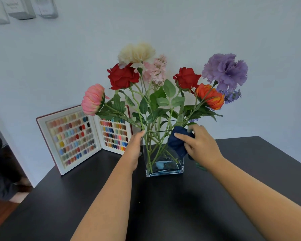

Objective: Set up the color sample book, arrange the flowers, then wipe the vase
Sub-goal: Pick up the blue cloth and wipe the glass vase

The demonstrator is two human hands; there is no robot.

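Wiping is judged to be the step in hand, the last of the three. The color sample book (83, 138) is seen standing open against the wall at the left of the frame, on the black table (250, 162), so its setting-up appears done. The flowers (163, 80) are spread in a fan above the glass vase (163, 164), which stands at the centre of the frame, and their stems are held inside it; arranging looks finished as well. The left hand (135, 148) is laid flat against the left wall of the vase, fingers loosely curved around its edge, seemingly to steady it. A dark blue cloth (178, 141) is gripped by the right hand (201, 145), bunched and pressed against the upper right corner of the vase near the rim. How much of the glass has been cleaned cannot be told; the lower part and the other sides are probably left to be gone over.
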